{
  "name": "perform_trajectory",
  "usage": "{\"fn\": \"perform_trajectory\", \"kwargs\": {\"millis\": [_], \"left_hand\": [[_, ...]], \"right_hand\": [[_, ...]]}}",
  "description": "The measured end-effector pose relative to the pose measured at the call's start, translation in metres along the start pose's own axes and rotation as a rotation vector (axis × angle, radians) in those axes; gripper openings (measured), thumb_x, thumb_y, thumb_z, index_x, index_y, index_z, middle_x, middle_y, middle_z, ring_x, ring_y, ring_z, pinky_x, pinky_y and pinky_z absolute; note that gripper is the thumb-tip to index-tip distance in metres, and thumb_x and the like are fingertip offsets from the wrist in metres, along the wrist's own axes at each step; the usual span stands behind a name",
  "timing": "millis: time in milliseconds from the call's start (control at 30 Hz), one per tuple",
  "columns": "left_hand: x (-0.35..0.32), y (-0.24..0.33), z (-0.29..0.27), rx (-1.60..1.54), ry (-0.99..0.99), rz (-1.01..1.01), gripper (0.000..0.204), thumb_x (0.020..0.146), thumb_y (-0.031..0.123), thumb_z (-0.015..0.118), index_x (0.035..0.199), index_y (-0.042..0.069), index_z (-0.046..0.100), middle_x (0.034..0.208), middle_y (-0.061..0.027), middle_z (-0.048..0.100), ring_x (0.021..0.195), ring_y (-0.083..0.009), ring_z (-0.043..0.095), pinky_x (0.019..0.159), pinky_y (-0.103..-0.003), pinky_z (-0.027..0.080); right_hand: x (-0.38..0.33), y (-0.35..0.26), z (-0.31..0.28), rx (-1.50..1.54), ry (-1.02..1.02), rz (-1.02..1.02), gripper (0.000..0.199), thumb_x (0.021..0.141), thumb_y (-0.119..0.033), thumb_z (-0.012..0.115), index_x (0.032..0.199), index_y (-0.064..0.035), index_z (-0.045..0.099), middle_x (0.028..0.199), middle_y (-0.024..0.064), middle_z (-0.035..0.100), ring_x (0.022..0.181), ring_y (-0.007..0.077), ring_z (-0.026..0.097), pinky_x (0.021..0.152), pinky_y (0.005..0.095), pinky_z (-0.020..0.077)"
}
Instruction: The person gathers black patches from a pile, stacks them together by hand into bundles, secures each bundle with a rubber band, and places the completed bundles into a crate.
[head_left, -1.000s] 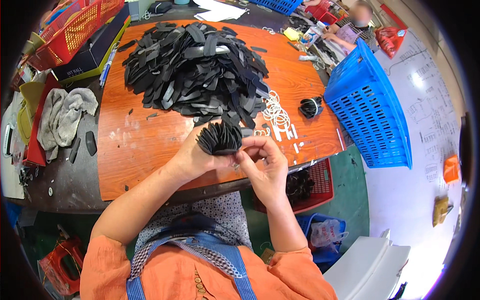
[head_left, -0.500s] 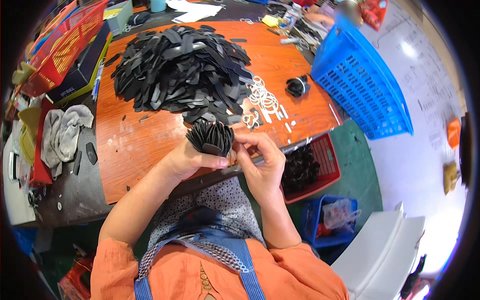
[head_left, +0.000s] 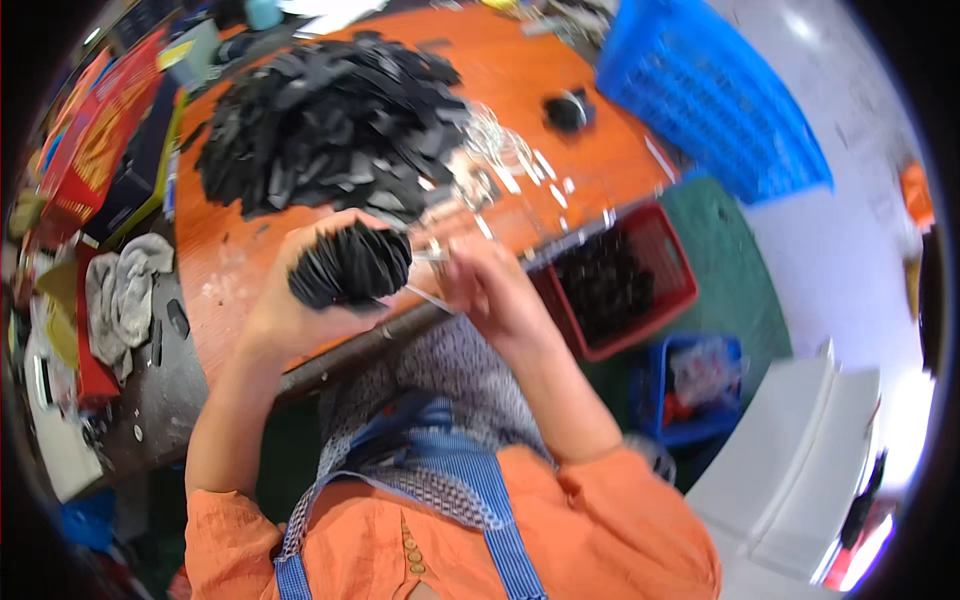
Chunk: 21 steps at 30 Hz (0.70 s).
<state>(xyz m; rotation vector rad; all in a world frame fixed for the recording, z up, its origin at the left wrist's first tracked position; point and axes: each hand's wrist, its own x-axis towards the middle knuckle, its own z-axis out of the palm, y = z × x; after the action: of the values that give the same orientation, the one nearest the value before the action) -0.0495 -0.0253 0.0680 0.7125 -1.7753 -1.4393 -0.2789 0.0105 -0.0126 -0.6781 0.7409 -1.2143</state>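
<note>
A thick bundle of flat black strips [head_left: 350, 265] stands on end in my left hand [head_left: 270, 315], whose fingers wrap round it just over the table's near edge. Close on its right, my right hand [head_left: 500, 295] is closed on a white rubber band [head_left: 428, 297], stretched between the bundle and my fingers. Motion smears those fingertips. A large heap of loose black strips [head_left: 320, 135] lies beyond my hands. To its right are loose white rubber bands [head_left: 500, 145] and a small tied black bundle [head_left: 568, 112].
A red crate [head_left: 675, 290] with black bundles stands below the table's right edge, and a blue bin [head_left: 690, 430] sits nearer me. The tall blue basket [head_left: 720, 100] is at the far right. A grey cloth [head_left: 125, 295] and red basket [head_left: 100, 160] lie left.
My left hand has moved left with the bundle and tipped it sideways. The right hand has drawn apart from it, stretching the white band into sight. The whole view has shifted.
</note>
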Motion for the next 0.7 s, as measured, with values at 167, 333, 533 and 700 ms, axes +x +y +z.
{"fn": "perform_trajectory", "kwargs": {"millis": [167, 333, 533, 700], "left_hand": [[-0.011, -0.059, -0.021, 0.867, 0.114, 0.129, 0.049, 0.074, -0.004, 0.074, 0.121, 0.005, 0.067, 0.125, -0.0144, 0.073, 0.112, -0.0273, 0.072, 0.096, -0.034, 0.054], [0.004, -0.048, -0.059, 0.330, 0.272, -0.118, 0.040, 0.072, -0.009, 0.078, 0.106, 0.008, 0.065, 0.097, -0.0018, 0.062, 0.095, -0.0150, 0.062, 0.086, -0.029, 0.050], [-0.025, -0.017, 0.030, 1.229, -0.166, 0.128, 0.035, 0.074, 0.009, 0.074, 0.106, 0.005, 0.062, 0.098, -0.0147, 0.069, 0.092, -0.0344, 0.071, 0.073, -0.045, 0.057], [0.012, -0.029, 0.006, 0.778, -0.014, -0.196, 0.043, 0.074, 0.020, 0.085, 0.107, 0.002, 0.064, 0.098, -0.0213, 0.074, 0.092, -0.0384, 0.073, 0.076, -0.043, 0.057]], "right_hand": [[-0.016, 0.015, 0.074, -0.853, -0.218, -0.954, 0.020, 0.090, -0.017, 0.077, 0.108, -0.0092, 0.072, 0.086, 0.0047, 0.065, 0.074, 0.0224, 0.066, 0.069, 0.0341, 0.0534], [-0.012, 0.050, 0.042, -0.670, -0.113, -0.409, 0.013, 0.094, -0.019, 0.072, 0.095, -0.0088, 0.065, 0.073, 0.0015, 0.058, 0.067, 0.0152, 0.061, 0.063, 0.0349, 0.0522], [-0.014, 0.009, 0.031, -0.489, -0.010, -0.268, 0.011, 0.096, -0.014, 0.067, 0.090, -0.0061, 0.062, 0.068, -0.0011, 0.053, 0.059, 0.0099, 0.053, 0.053, 0.0297, 0.0422], [-0.048, 0.032, 0.056, -1.055, -0.072, -0.583, 0.038, 0.087, -0.001, 0.074, 0.121, -0.0013, 0.057, 0.082, 0.0093, 0.058, 0.066, 0.0245, 0.063, 0.060, 0.0366, 0.0505]]}}
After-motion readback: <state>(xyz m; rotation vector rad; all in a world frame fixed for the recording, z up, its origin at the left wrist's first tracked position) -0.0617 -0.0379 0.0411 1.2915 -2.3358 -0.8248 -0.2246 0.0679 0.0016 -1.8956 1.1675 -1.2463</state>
